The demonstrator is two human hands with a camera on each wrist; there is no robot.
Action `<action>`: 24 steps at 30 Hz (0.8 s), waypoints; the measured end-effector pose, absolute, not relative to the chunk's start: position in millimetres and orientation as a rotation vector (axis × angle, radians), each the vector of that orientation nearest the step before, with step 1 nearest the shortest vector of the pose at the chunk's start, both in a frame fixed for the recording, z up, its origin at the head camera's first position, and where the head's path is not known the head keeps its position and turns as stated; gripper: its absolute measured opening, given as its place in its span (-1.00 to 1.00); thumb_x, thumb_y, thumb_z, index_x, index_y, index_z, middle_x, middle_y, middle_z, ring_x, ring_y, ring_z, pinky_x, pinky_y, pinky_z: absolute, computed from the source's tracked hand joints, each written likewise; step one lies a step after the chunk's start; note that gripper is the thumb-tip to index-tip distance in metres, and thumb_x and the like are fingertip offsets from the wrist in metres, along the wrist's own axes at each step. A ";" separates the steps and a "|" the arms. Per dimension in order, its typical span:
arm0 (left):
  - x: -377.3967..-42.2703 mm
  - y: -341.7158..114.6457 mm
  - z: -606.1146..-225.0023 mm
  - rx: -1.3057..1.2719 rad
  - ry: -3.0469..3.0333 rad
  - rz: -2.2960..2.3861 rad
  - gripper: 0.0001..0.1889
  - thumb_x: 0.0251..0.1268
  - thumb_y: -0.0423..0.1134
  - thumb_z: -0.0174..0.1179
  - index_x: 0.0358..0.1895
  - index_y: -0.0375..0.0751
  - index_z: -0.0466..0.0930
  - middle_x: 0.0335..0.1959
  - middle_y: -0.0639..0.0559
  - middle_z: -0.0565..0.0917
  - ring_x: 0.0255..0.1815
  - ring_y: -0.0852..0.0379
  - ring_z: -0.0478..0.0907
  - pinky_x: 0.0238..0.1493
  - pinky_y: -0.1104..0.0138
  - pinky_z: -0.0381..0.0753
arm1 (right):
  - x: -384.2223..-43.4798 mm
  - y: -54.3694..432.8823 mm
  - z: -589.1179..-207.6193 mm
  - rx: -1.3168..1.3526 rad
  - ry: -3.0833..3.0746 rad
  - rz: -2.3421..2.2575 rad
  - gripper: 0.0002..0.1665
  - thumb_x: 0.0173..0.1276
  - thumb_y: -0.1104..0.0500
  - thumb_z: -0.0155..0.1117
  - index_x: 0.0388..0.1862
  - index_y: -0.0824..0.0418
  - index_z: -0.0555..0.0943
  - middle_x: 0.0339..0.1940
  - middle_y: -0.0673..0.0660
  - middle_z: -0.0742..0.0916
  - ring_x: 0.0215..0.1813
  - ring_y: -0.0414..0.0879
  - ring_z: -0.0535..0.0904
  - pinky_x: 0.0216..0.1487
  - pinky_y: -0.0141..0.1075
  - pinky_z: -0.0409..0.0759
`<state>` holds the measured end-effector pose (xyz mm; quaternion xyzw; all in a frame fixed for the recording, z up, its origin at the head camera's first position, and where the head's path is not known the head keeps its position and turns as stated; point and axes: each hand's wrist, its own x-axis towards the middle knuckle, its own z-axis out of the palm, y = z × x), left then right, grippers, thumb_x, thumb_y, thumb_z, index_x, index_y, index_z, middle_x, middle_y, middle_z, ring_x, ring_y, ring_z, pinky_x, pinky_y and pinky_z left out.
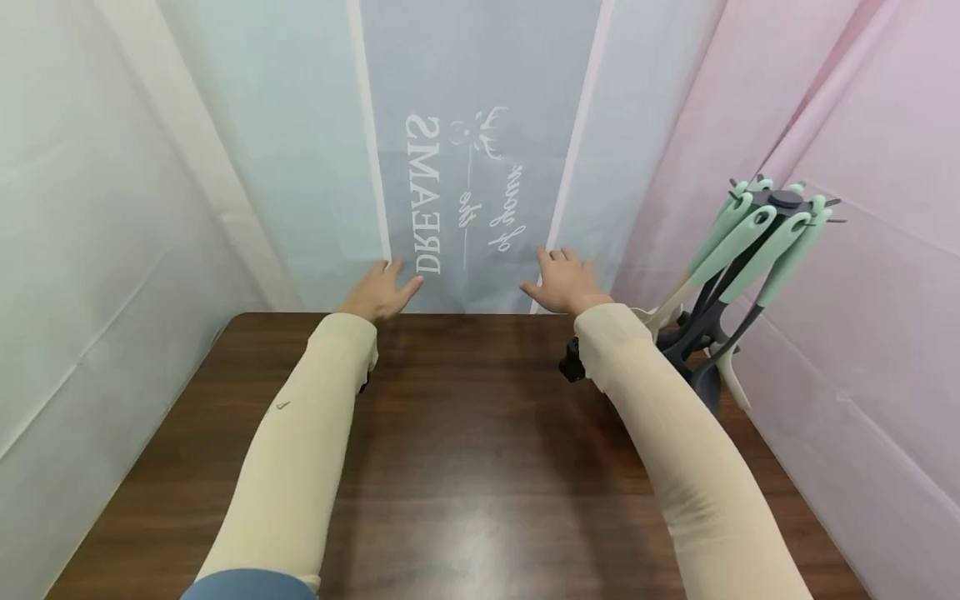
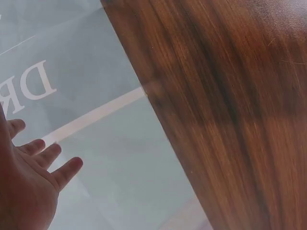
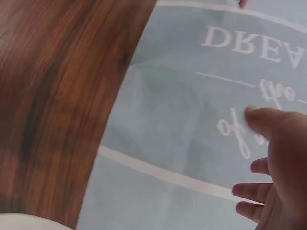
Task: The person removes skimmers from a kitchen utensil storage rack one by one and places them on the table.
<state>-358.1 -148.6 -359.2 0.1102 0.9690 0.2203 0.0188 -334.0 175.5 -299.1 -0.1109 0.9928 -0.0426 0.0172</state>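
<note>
In the head view my left hand (image 1: 377, 291) reaches out over the far edge of the wooden table (image 1: 465, 433), fingers spread and nothing in it. My right hand (image 1: 564, 281) is held out likewise, a short way to the right, its thumb pointing inward. Behind both hands hangs a pale blue-grey cloth (image 1: 480, 75) with mirrored white lettering. The left wrist view has the left hand (image 2: 29, 187) with its fingers apart in front of the cloth. In the right wrist view the right hand (image 3: 283, 163) has its thumb stretched out across the lettering.
A stand of kitchen utensils with mint-green handles (image 1: 783, 250) is at the table's right side, close by the right forearm. A white rounded rim (image 3: 29, 223) shows low in the right wrist view. Pale cloth walls (image 1: 90, 250) enclose the table at both sides.
</note>
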 end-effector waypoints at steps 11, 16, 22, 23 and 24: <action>-354.7 -155.6 -375.9 0.425 2.973 0.896 -0.22 0.66 0.22 -0.43 0.61 -0.36 0.00 0.56 -0.41 0.12 0.54 -0.35 0.13 0.49 -0.17 0.16 | -305.2 184.4 -268.2 -0.378 3.166 -0.539 -0.43 0.54 0.08 0.03 0.42 0.31 0.46 0.31 0.33 0.60 0.01 0.16 0.62 -0.12 0.01 0.59; -352.6 -149.9 -372.5 0.493 2.932 1.096 -0.31 0.71 0.11 -0.39 0.56 -0.39 0.12 0.45 -0.38 0.33 0.37 -0.30 0.40 0.40 -0.13 0.32 | -292.7 190.2 -247.7 -0.305 3.266 -0.639 -0.50 0.47 0.07 0.00 0.26 0.25 0.59 0.25 0.30 0.65 -0.03 0.19 0.64 -0.21 0.04 0.59; -349.1 -140.1 -370.0 0.510 2.914 1.229 -0.36 0.72 0.08 -0.37 0.52 -0.37 0.22 0.32 -0.35 0.46 0.13 -0.23 0.61 0.29 -0.08 0.45 | -276.9 203.1 -229.3 -0.379 3.333 -0.822 -0.56 0.44 0.12 0.03 0.11 0.32 0.67 0.01 0.33 0.76 0.05 0.21 0.66 0.05 0.07 0.57; -349.4 -138.1 -369.9 0.522 2.917 1.238 -0.37 0.72 0.07 -0.36 0.51 -0.37 0.24 0.30 -0.35 0.48 0.12 -0.23 0.61 0.29 -0.07 0.45 | -273.2 206.1 -225.8 -0.388 3.331 -0.854 -0.57 0.45 0.12 0.04 0.11 0.32 0.67 -0.02 0.33 0.76 0.02 0.19 0.67 0.04 0.05 0.58; -349.5 -135.8 -369.5 0.533 2.915 1.250 -0.37 0.72 0.07 -0.36 0.49 -0.37 0.25 0.27 -0.34 0.50 0.11 -0.22 0.61 0.28 -0.07 0.46 | -269.4 209.2 -222.0 -0.394 3.323 -0.884 -0.57 0.46 0.11 0.04 0.11 0.31 0.67 -0.03 0.32 0.77 0.00 0.17 0.68 0.02 0.04 0.59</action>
